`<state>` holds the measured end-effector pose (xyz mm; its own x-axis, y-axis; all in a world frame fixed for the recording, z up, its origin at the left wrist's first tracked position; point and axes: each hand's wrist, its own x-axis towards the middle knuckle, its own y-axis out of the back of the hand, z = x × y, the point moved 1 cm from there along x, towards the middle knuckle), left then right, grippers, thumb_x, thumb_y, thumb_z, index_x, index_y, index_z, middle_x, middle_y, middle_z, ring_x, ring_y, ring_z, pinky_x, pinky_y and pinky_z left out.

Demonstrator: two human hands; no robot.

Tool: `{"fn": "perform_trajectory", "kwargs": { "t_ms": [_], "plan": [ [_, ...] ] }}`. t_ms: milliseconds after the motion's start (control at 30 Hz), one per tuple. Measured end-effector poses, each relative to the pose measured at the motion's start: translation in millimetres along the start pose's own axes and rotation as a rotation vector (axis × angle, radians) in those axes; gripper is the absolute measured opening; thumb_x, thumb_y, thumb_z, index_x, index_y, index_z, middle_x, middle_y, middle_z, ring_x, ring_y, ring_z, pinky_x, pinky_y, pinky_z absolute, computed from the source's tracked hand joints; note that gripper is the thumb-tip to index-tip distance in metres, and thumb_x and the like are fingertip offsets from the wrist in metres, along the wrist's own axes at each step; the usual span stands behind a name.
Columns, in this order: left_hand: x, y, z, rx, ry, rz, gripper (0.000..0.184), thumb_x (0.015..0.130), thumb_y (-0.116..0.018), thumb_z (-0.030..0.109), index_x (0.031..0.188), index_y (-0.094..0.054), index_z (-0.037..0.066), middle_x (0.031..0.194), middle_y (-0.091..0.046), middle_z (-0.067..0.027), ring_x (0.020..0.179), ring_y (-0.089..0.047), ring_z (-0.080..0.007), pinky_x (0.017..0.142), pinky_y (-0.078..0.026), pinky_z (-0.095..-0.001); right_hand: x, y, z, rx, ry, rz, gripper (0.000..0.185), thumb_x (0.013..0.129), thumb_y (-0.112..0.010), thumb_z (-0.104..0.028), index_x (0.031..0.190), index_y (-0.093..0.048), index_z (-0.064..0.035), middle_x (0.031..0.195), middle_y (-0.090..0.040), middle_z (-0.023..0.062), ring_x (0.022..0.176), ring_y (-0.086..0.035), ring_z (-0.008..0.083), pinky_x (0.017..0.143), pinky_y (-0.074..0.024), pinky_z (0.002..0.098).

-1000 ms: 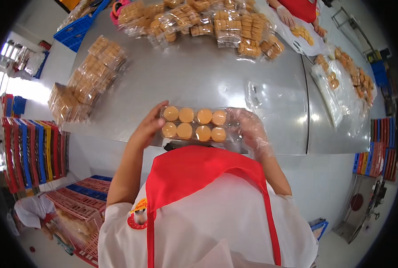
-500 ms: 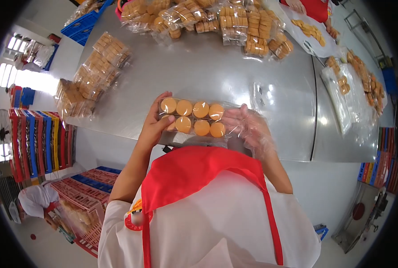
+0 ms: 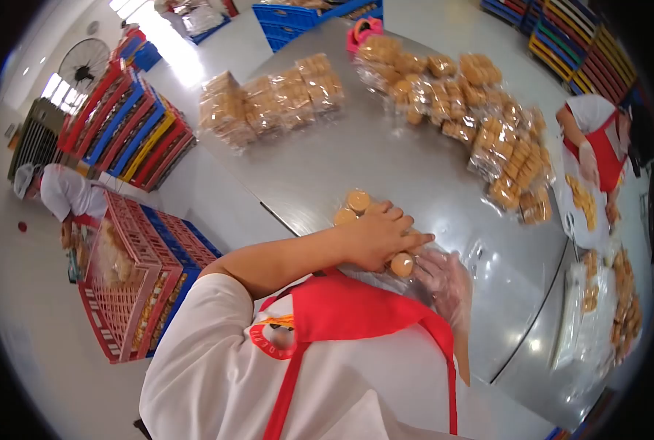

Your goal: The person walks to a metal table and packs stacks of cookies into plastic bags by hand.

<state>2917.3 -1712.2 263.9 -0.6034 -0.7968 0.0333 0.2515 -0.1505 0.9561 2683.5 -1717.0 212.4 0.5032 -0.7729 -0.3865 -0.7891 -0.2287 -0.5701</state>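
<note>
A clear plastic pack of round golden biscuits (image 3: 358, 199) is low over the near edge of the steel table, in front of the red apron. My bare left hand (image 3: 377, 238) lies across the top of it, fingers stretched towards the right and slightly apart, covering most of the biscuits. Some biscuits show past the wrist, and one (image 3: 402, 265) shows below the fingers. At the pack's right end is my right hand (image 3: 444, 282), in a clear plastic glove, its fingers closed around the loose end of the wrapper.
Bagged biscuits stand in a row (image 3: 268, 103) at the far left and in a large heap (image 3: 503, 139) at the right. Plastic bags (image 3: 580, 315) lie at the right edge. A co-worker (image 3: 598, 139) stands beyond the heap, another (image 3: 67, 191) by the crates (image 3: 133, 293).
My left hand has moved from the pack's left end to across its top. The view has turned, so the table and heap appear shifted and rotated.
</note>
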Motion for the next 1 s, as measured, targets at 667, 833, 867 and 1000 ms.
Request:
{"fn": "perform_trajectory", "kwargs": {
  "t_ms": [667,833,867,1000],
  "plan": [
    [-120,171,-136,-0.653,0.115,0.614,0.091,0.074,-0.083,0.032,0.149,-0.037,0.008,0.135,-0.053,-0.0141,0.124,-0.051,-0.0249,0.102,-0.042,-0.0393,38,-253,-129,-0.533,0.308,0.146,0.056,0.093,-0.064,-0.046,0.117,-0.063,0.0042,0.116,-0.066,0.0164,0.102,-0.064,0.0263,0.082,-0.0571,0.0452],
    [-240,194,-255,-0.711,0.563,1.209,0.078,0.082,-0.078,0.028,0.146,-0.040,0.002,0.140,-0.047,-0.0208,0.126,-0.051,-0.0310,0.103,-0.043,-0.0386,111,-342,-112,-0.439,0.584,0.149,0.051,0.095,-0.062,-0.042,0.114,-0.060,0.0052,0.119,-0.064,0.0170,0.099,-0.065,0.0265,0.072,-0.0578,0.0404],
    [-252,188,-279,-0.729,0.603,1.251,0.078,0.083,-0.076,0.028,0.146,-0.039,0.001,0.141,-0.045,-0.0218,0.127,-0.049,-0.0318,0.105,-0.041,-0.0395,129,-358,-105,-0.383,0.605,0.148,0.048,0.096,-0.061,-0.039,0.114,-0.060,0.0053,0.119,-0.064,0.0169,0.099,-0.065,0.0266,0.072,-0.0578,0.0403],
    [-274,149,-345,-0.630,0.727,1.311,0.078,0.087,-0.070,0.030,0.148,-0.033,-0.001,0.147,-0.036,-0.0248,0.136,-0.039,-0.0335,0.112,-0.032,-0.0424,210,-396,-64,-0.089,0.592,0.139,0.045,0.096,-0.063,-0.032,0.117,-0.057,0.0072,0.114,-0.064,0.0164,0.101,-0.064,0.0287,0.080,-0.0579,0.0438]
  ]
}}
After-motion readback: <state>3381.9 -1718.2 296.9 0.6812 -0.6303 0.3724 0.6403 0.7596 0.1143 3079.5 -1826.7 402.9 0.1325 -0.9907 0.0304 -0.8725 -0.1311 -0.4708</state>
